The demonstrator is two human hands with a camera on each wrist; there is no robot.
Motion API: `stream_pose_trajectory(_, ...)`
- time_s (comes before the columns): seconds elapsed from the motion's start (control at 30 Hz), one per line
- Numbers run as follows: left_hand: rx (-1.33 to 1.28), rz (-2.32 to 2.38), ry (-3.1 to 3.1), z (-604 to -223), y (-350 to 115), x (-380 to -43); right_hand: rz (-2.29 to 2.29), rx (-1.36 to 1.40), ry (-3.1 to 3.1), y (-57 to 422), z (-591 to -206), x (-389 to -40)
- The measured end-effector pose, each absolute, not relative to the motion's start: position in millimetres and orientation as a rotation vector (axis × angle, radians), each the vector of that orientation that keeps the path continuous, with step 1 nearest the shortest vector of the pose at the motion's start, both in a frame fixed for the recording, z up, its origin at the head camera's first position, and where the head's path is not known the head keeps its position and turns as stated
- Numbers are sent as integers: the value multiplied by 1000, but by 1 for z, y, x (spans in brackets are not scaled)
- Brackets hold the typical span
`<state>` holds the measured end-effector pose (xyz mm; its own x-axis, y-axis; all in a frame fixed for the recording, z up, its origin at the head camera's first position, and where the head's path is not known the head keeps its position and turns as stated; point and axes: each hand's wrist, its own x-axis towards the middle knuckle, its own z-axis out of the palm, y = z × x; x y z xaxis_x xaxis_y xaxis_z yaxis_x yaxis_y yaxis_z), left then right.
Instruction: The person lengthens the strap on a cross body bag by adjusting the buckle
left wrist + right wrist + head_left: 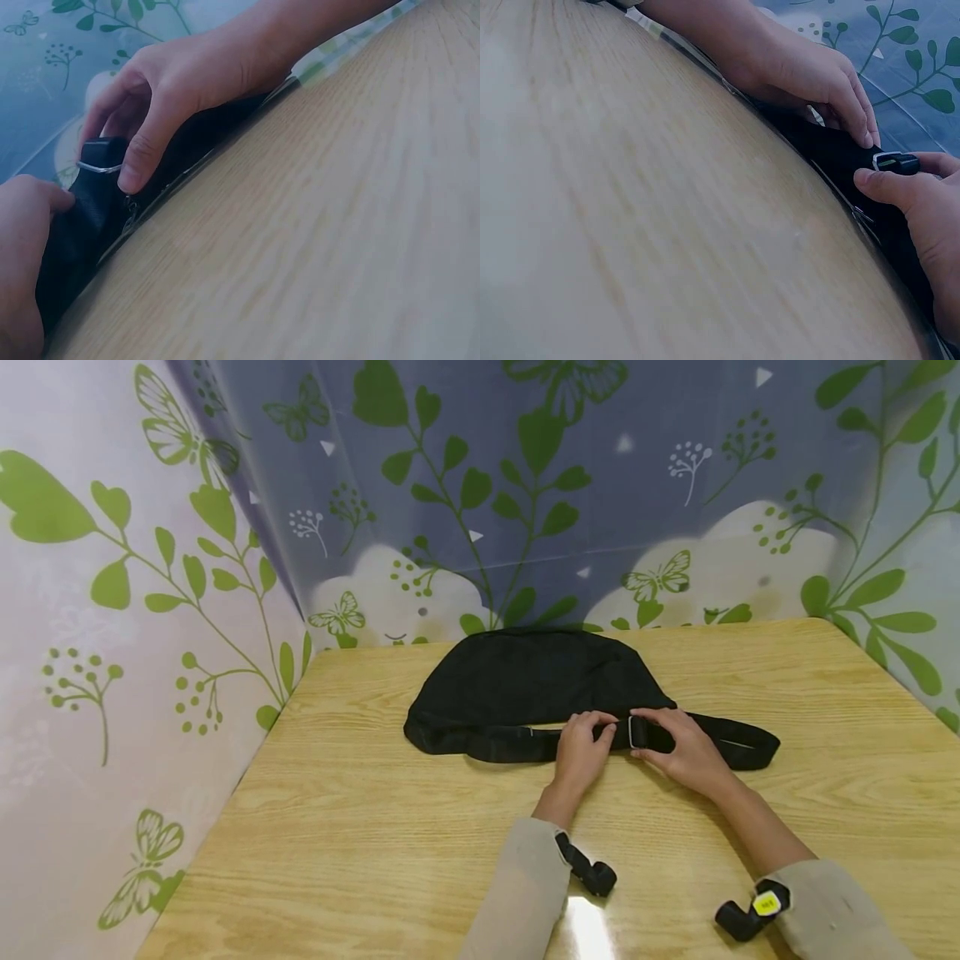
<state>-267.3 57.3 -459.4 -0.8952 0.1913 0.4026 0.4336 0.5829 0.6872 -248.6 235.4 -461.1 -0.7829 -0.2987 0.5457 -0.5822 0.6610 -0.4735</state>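
A black waist bag lies on the table, its black strap running along the near side. My left hand pinches the strap just left of a silver metal slider buckle. On the other side, my right hand grips the strap at the buckle between thumb and fingers. The left wrist view shows the right thumb right at the metal buckle. In the right wrist view the left fingertips hold the strap close to the buckle's edge. To the right, the strap bends back in a loop.
The wood-grain table stretches around the bag. A patterned cloth backdrop stands behind it, and a pale one along the left. Black wrist cameras stick out from both sleeves.
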Motion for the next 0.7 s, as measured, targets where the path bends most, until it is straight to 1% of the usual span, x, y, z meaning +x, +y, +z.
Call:
stream_pose_trajectory(0.27,-562,-1169,-2528,-459,58,-267,929,699,-2458,235,-461,-248)
stream_pose_trajectory(0.53,-395,-1028,-2513,-459,56,-266,924,678,-2423,235,-459,-247)
stream_pose_trajectory(0.7,-414,-1073,-2509,-458,56,-266,932,676,-2416,234,-458,-248)
